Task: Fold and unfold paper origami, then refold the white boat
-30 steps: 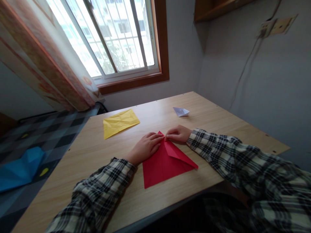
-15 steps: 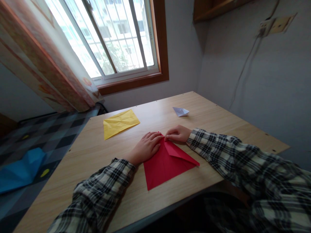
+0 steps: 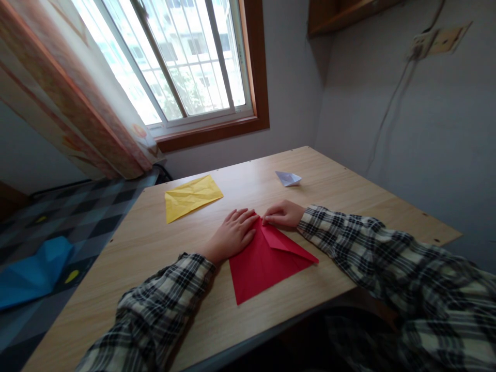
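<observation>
A red sheet of paper (image 3: 263, 263) lies folded into a pointed shape near the front of the wooden table (image 3: 163, 268), its tip pointing away from me. My left hand (image 3: 232, 235) rests flat on the sheet's left half, fingers spread. My right hand (image 3: 284, 214) pinches the folded right flap at the tip, fingertips pressed down on the crease. Both sleeves are plaid.
A creased yellow sheet (image 3: 191, 196) lies at the table's far left. A small white folded paper (image 3: 289, 178) sits at the far middle. A blue paper shape (image 3: 33, 271) lies on the floor to the left. Walls and a window close in behind the table.
My left hand's fingers have spread slightly and shifted a little left on the red sheet. The right hand stays at the tip.
</observation>
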`<move>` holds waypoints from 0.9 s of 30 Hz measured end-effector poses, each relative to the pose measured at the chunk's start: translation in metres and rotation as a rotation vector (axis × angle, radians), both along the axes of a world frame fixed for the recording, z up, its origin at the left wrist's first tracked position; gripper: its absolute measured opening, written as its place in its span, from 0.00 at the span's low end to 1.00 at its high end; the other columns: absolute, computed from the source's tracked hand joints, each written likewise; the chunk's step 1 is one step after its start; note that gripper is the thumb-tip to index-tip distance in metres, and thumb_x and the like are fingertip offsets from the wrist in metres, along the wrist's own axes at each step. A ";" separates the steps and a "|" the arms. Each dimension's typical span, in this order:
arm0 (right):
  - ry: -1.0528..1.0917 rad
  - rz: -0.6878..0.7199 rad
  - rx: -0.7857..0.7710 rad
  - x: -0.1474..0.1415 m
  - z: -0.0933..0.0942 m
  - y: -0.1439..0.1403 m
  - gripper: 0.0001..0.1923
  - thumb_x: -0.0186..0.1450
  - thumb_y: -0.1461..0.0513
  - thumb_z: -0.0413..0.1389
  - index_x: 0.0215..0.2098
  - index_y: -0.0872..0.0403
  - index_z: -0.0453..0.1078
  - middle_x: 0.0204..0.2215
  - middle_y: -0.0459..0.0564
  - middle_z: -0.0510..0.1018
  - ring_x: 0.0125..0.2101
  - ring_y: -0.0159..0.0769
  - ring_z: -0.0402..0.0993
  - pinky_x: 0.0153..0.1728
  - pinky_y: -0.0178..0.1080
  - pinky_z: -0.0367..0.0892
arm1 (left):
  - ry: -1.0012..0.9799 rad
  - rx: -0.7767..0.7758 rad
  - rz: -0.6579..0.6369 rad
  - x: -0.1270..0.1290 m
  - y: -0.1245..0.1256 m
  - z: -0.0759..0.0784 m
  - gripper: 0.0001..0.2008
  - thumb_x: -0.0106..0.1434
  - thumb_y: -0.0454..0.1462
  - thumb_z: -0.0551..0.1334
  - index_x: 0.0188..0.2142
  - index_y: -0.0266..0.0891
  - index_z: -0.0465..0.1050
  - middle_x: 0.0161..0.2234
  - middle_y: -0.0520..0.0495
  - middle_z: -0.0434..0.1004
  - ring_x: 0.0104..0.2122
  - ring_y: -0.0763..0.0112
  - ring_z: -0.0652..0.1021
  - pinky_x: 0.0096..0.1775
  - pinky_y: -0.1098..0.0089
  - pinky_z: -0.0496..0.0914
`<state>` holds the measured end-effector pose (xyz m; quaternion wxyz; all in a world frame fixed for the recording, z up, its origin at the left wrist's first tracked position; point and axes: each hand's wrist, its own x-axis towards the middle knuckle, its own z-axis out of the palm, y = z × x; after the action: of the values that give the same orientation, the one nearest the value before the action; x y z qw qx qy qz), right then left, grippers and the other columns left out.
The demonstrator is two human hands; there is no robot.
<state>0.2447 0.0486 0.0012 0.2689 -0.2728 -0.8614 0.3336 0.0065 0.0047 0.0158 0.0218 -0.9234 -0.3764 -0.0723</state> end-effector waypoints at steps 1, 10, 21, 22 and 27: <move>-0.002 -0.001 -0.003 0.000 0.000 0.000 0.17 0.66 0.54 0.53 0.37 0.56 0.79 0.34 0.51 0.83 0.36 0.37 0.77 0.40 0.37 0.68 | 0.009 -0.014 0.009 0.001 -0.001 0.001 0.22 0.70 0.42 0.51 0.60 0.39 0.64 0.62 0.41 0.65 0.62 0.57 0.63 0.63 0.51 0.53; 0.018 0.023 0.001 0.000 -0.002 0.001 0.16 0.67 0.55 0.53 0.38 0.56 0.79 0.35 0.51 0.83 0.37 0.37 0.78 0.41 0.37 0.68 | 0.010 -0.053 0.068 0.003 -0.004 0.003 0.26 0.69 0.42 0.49 0.65 0.37 0.55 0.64 0.40 0.62 0.63 0.59 0.62 0.64 0.53 0.52; 0.019 0.011 0.009 0.000 0.001 -0.001 0.16 0.66 0.56 0.53 0.37 0.56 0.79 0.34 0.51 0.83 0.37 0.37 0.78 0.41 0.37 0.69 | 0.024 -0.012 0.035 0.001 -0.003 0.000 0.22 0.70 0.43 0.49 0.61 0.43 0.63 0.63 0.43 0.63 0.63 0.57 0.62 0.64 0.51 0.52; 0.016 0.008 0.009 0.000 0.001 -0.001 0.15 0.66 0.56 0.53 0.37 0.56 0.79 0.35 0.51 0.83 0.37 0.37 0.78 0.41 0.37 0.68 | 0.035 -0.010 0.041 0.002 -0.003 0.001 0.22 0.70 0.43 0.49 0.61 0.43 0.63 0.63 0.43 0.63 0.63 0.57 0.62 0.64 0.51 0.51; 0.006 0.001 0.038 0.000 0.001 -0.002 0.15 0.67 0.56 0.53 0.38 0.56 0.79 0.34 0.51 0.83 0.36 0.37 0.78 0.40 0.36 0.68 | 0.056 0.001 0.071 0.002 -0.004 0.004 0.22 0.70 0.43 0.49 0.62 0.44 0.63 0.63 0.43 0.63 0.62 0.56 0.63 0.63 0.49 0.52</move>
<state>0.2450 0.0464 0.0026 0.2764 -0.2662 -0.8669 0.3182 0.0084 0.0005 0.0195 0.0352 -0.9111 -0.4080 -0.0455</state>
